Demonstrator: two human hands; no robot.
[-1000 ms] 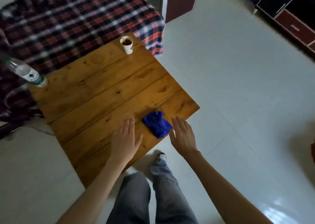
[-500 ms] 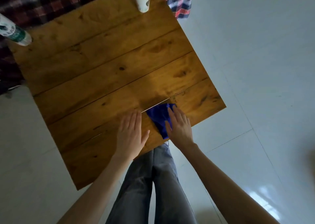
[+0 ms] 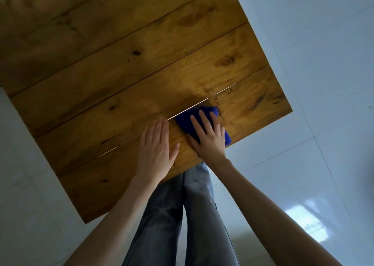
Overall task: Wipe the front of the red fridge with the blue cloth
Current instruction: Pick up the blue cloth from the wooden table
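The folded blue cloth (image 3: 185, 121) lies near the front right corner of the wooden table (image 3: 125, 67). My right hand (image 3: 208, 137) lies flat on top of the cloth with its fingers straight, covering most of it. My left hand (image 3: 155, 150) rests flat on the bare wood just to the left of the cloth, fingers together and straight. No red fridge is in view.
The table's plank top fills the upper left of the view, its front edge just above my legs in grey trousers (image 3: 182, 215). Pale glossy floor tiles (image 3: 313, 83) surround the table on the right and left.
My right hand moved from beside the cloth onto it and now covers it. The view tilted down and closer, so the cup, bottle and plaid fabric left the frame.
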